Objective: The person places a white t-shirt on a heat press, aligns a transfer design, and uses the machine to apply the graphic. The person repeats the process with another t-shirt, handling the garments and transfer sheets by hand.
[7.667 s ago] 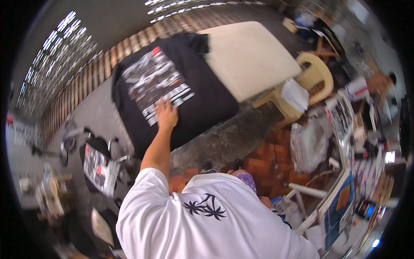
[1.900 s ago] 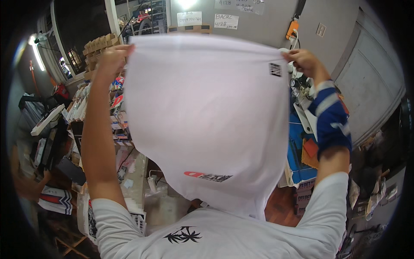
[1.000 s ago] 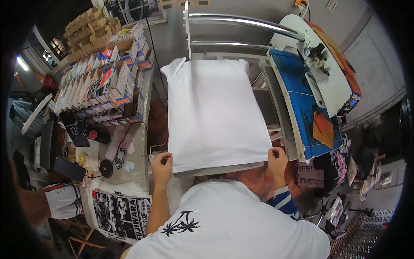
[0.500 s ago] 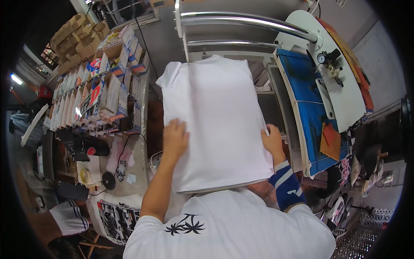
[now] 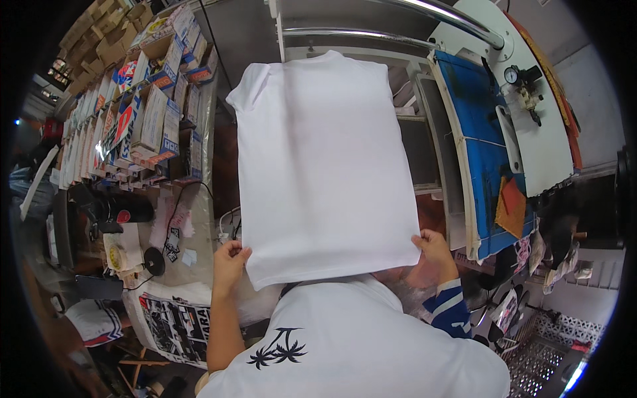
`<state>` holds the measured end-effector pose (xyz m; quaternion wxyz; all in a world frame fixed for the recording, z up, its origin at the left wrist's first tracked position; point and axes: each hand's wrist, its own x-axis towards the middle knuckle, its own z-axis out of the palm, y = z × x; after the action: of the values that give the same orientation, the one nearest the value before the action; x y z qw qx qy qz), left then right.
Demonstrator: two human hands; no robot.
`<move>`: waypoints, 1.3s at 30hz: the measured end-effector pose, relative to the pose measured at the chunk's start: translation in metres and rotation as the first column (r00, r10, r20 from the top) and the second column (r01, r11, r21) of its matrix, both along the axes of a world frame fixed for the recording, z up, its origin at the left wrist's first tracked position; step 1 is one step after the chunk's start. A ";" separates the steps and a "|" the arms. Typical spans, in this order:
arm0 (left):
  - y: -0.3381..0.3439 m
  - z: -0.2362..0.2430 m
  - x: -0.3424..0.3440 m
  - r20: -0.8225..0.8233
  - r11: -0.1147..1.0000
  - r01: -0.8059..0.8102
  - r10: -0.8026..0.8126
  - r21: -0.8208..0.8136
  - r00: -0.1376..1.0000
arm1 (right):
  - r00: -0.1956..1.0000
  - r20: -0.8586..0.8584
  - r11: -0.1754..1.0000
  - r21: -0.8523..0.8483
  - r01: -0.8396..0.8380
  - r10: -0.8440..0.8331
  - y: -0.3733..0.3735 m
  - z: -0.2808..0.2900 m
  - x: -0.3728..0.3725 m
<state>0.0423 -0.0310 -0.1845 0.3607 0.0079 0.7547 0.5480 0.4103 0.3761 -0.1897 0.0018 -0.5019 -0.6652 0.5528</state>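
A plain white T-shirt lies spread flat, its neck end away from me and its hem close to my body. At the shirt's lower left edge, my left hand is closed, thumb and fingers pinching the fabric. My right hand grips the opposite edge near the lower right corner, with its fingers curled. The cloth looks smooth between the two hands, with a soft vertical shadow left of its middle. The support beneath it is mostly hidden.
Beyond the shirt run chrome bars. To the right are a blue padded board and a white panel with a pressure gauge. Stacked boxes of flat sheets fill the left table, beside a black cylinder. Another person's leg shows at lower left.
Both hands have slid toward me along the shirt's sides to its lower corners. My left hand went from lying flat on the cloth to pinching its edge.
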 end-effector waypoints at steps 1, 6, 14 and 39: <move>-0.004 -0.005 0.001 -0.008 0.999 0.010 -0.011 -0.034 1.000 | 0.995 0.040 0.991 -0.100 0.091 -0.088 -0.005 0.009 -0.007; 0.051 0.008 -0.023 -0.768 0.966 0.032 -0.223 -0.255 0.600 | 0.999 0.047 0.783 0.621 -0.036 0.008 0.018 0.012 -0.065; 0.294 -0.001 -0.160 -0.927 0.841 0.528 -0.284 -0.119 0.244 | 0.894 -0.241 0.364 0.926 0.096 0.378 0.162 -0.002 -0.331; 0.322 -0.034 -0.376 -0.779 0.983 0.061 -0.175 -0.174 0.602 | 0.989 -0.107 0.739 0.673 0.000 0.097 0.305 -0.014 -0.413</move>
<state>-0.3336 0.2906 -0.2189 0.0258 0.2752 0.8678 0.4129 -0.0030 0.6808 -0.2038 0.2130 -0.4113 -0.8307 0.3087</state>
